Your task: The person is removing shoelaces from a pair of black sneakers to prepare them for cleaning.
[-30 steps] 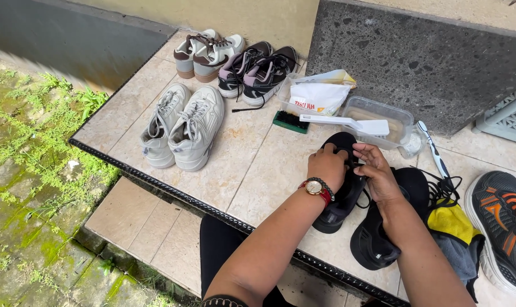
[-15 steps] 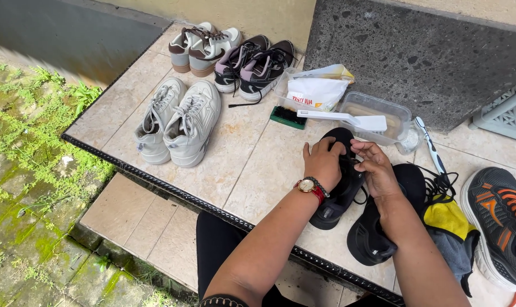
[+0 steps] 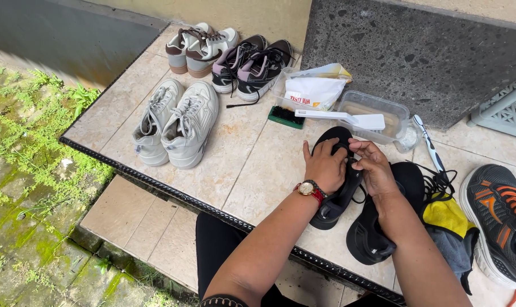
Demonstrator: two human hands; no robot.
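Note:
A black shoe [image 3: 339, 187] lies on the beige tiled ledge [image 3: 252, 165] in front of me. My left hand [image 3: 324, 166], with a red-strapped watch on the wrist, rests on top of it and grips it. My right hand [image 3: 373, 169] pinches the same shoe near its lace area, fingers bent. A second black shoe [image 3: 374, 230] lies just right of the first, partly under my right forearm.
A white sneaker pair [image 3: 175, 124], a grey-white pair [image 3: 200, 46] and a black-pink pair [image 3: 251, 65] stand further back. A green brush [image 3: 286, 117], a white bag [image 3: 314, 92], a clear tub [image 3: 377, 116], a toothbrush [image 3: 430, 145], a yellow cloth [image 3: 447, 219] and an orange-black shoe [image 3: 500, 219] lie nearby.
Both hands stay on the black shoe with small finger shifts. The camera has tilted slightly, so the scene sits a little lower in view.

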